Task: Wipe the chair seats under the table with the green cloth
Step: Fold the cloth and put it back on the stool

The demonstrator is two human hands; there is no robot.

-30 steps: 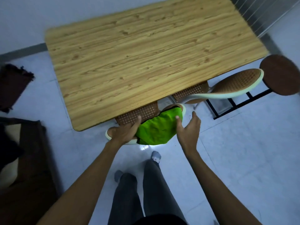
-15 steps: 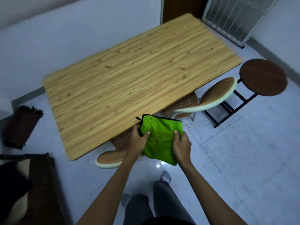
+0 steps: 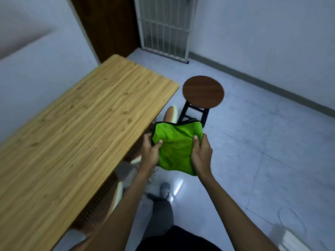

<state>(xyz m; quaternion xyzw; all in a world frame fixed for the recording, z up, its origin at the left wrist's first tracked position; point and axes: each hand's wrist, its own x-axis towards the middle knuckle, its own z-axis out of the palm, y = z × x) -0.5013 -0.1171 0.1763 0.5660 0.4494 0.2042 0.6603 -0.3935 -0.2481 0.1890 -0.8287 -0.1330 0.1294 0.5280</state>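
Observation:
The green cloth (image 3: 176, 147) is bunched up in the air in front of me, beside the long edge of the wooden table (image 3: 78, 134). My left hand (image 3: 151, 152) grips its left edge with the thumb pressed on top. My right hand (image 3: 201, 156) grips its right edge the same way. Brown perforated chair seats with pale rims stick out from under the table: one (image 3: 171, 113) beyond the cloth, another (image 3: 116, 192) nearer me, both mostly hidden by the tabletop.
A round dark-brown stool (image 3: 203, 91) on black legs stands just past the table's far corner. A dark door (image 3: 107, 28) and a white barred gate (image 3: 164, 28) are at the back. My legs and foot (image 3: 164, 191) are on the pale tiled floor.
The cloth has been lifted off the chair seat and is now held by both hands. My view has swung right and up, so the table sits to my left.

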